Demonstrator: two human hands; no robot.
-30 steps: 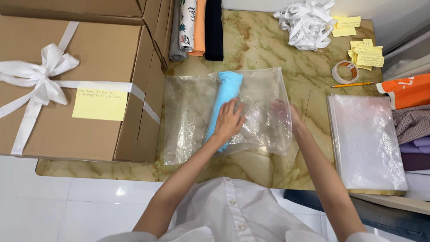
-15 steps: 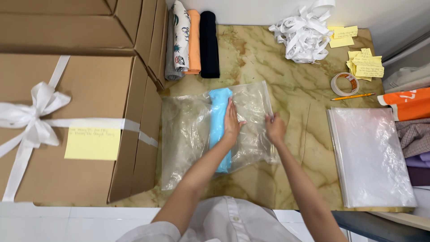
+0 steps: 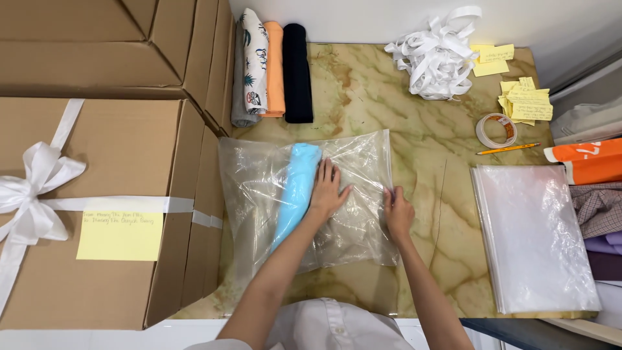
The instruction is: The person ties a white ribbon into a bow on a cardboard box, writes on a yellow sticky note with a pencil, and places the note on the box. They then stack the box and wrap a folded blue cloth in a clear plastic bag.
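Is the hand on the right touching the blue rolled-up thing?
Apart. The head view shows the right hand pinching the clear plastic bag at its right edge, with a wide stretch of bag between it and the blue roll.

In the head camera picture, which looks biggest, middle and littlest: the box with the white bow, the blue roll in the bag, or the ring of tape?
1. The cardboard box with the white bow looks biggest by far.
2. The blue roll inside the clear bag comes next.
3. The tape ring looks littlest.
The gaps are large, so nearness to the camera does not change the order.
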